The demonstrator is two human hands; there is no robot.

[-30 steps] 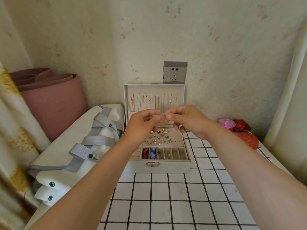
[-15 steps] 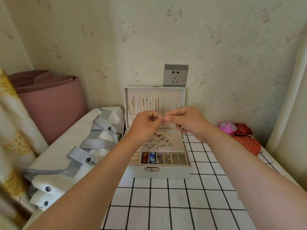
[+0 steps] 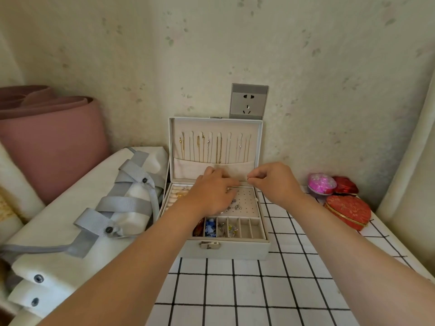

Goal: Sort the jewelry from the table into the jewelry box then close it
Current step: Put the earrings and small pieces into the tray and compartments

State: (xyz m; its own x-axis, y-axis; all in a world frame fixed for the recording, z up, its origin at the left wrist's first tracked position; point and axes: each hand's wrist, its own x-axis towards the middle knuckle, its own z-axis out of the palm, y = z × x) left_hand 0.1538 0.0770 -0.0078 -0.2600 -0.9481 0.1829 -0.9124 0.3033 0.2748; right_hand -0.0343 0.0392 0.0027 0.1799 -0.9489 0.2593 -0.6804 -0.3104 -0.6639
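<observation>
- The jewelry box [image 3: 226,250] sits open in the middle of my view on the checked tablecloth [image 3: 235,290]. Its lid [image 3: 215,128] stands upright against the wall, just below a wall socket [image 3: 249,101].
- Thin necklaces [image 3: 211,147] hang in a row inside the lid, above a cloth pocket [image 3: 188,168].
- My left hand [image 3: 211,194] hovers palm down over the top tray and covers the left part of the perforated earring panel [image 3: 246,201]. Its fingers bend toward the back of the tray, near the pocket; I cannot tell whether they hold anything.
- My right hand [image 3: 275,182] is above the back right corner of the box. Thumb and forefinger pinch a small piece of jewelry [image 3: 247,178], too tiny for me to identify, and the other fingers are curled in.
- That pinched piece lies between the two hands, just right of the left fingertips and in front of the pocket. It is raised above the tray.
- A few earrings [image 3: 236,205] sit on the panel just beside the left hand.
- The front slots [image 3: 244,228] hold a blue piece [image 3: 209,228] with silver and yellowish bits beside it, nearer to me than both hands.
- A metal latch [image 3: 209,244] is on the box's front wall.
- To the left of the box lies a white bag [image 3: 70,231] with grey straps, with a pink roll [image 3: 51,137] behind it.
- To the right, near the wall, are a pink round box [image 3: 321,183] and red heart-shaped boxes [image 3: 347,211], apart from the right hand.
</observation>
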